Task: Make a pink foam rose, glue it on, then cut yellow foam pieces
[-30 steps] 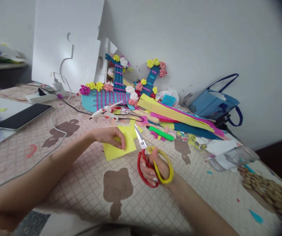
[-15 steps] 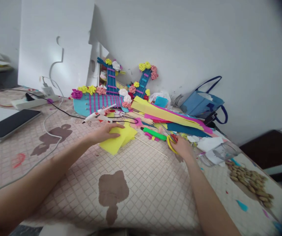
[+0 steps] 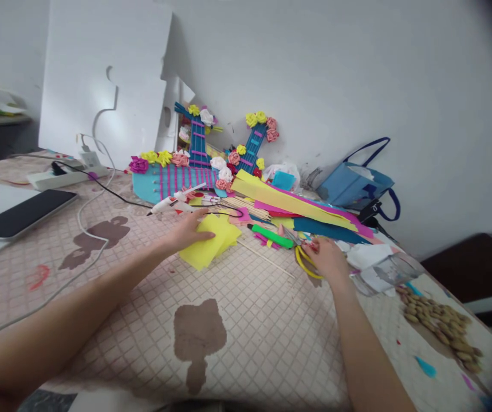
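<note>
My left hand is at the left side of several overlapping yellow paper sheets on the table, its thumb across the top sheet. Its other fingers are partly hidden. Farther right, my right hand has its curled fingers at the handles of a pair of scissors with yellow and red grips. The blades point away toward the paper scraps. Beside the scissors lies a green-handled tool with a dark tip. A thin wooden stick rests between the two hands.
A white glue gun with a black cord lies behind the yellow paper. Decorated blue craft pieces, long paper strips and a blue bag stand behind. Peanuts are at right, a phone and power strip at left.
The view has shifted slightly, so everything sits a little farther right. My right hand and the scissors have turned slightly, and more of the yellow handle shows. My left hand stays at the paper.
</note>
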Motion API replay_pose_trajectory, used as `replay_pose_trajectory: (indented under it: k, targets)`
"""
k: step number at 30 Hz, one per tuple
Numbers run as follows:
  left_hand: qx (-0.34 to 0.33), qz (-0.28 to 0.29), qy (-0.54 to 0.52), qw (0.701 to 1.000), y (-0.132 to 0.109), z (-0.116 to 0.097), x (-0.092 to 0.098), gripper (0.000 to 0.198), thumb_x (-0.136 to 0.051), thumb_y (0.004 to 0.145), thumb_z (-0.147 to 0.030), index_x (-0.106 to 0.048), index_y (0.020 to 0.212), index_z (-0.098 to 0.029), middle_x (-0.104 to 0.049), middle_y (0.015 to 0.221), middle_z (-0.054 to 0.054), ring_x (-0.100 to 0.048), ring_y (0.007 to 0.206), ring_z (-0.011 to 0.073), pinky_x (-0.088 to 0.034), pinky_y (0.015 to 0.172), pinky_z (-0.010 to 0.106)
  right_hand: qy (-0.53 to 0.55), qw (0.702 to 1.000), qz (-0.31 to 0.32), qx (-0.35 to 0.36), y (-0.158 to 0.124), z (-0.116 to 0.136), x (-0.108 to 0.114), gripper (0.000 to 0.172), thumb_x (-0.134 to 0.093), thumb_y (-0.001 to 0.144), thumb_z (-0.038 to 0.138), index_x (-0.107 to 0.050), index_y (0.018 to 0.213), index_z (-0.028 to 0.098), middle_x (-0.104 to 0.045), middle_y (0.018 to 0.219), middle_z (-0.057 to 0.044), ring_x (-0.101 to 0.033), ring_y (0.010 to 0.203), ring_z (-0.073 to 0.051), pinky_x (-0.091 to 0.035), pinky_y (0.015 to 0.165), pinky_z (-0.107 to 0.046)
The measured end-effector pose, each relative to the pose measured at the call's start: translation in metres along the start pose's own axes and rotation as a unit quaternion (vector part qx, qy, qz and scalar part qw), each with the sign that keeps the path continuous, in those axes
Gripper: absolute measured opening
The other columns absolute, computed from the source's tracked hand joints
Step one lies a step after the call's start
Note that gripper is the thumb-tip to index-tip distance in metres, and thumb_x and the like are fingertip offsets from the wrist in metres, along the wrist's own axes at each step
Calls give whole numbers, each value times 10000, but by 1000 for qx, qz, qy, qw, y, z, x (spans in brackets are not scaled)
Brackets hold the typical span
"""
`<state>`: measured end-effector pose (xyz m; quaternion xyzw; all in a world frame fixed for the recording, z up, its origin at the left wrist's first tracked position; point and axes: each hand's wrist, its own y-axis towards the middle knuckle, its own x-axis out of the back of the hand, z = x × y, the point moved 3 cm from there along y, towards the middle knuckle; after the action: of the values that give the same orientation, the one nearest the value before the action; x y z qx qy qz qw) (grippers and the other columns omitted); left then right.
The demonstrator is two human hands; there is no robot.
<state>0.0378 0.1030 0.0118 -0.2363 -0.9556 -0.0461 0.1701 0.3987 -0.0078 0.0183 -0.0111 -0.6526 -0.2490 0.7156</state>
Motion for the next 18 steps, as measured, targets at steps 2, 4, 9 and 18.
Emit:
replay_pose_trajectory:
  k: [2, 4, 9, 18]
  targets:
    - [-13, -11, 0, 1000, -1, -3, -3, 805, -715, 651, -364, -331, 1327, -151, -603, 1052, 118, -626, 778, 213, -511, 578, 295, 160, 986, -25, 32, -8, 25, 2, 289, -504, 808, 435, -600, 886, 173, -639, 875, -84, -601, 781, -200, -437, 687, -319]
    - [-33, -17, 11, 999, -2, -6, -9, 756, -713, 657, -360, -377, 1299, -144, -587, 1080, 121, -621, 824, 218, -516, 603, 296, 360, 927, 84, 69, -22, 61, -6, 312, -491, 819, 465, -585, 914, 183, -622, 783, -40, -597, 678, -166, -448, 586, -283]
    - [-96, 30, 53, 993, -16, -11, -34, 691, -697, 676, -400, -428, 1275, -186, -556, 1159, 95, -593, 910, 207, -497, 760, 331, 638, 719, 273, 35, -64, 138, -27, 414, -606, 755, 473, -469, 1053, 220, -584, 866, 4, -543, 501, -78, -368, 381, -188]
    - [-72, 175, -8, 982, -17, -3, -39, 616, -620, 749, -416, -397, 1255, -145, -388, 538, -93, -395, 456, 67, -272, 424, 176, 575, 780, 245, 25, -60, 128, -39, 273, -631, 727, 399, -477, 808, 190, -519, 584, 71, -456, 391, -59, -294, 317, -163]
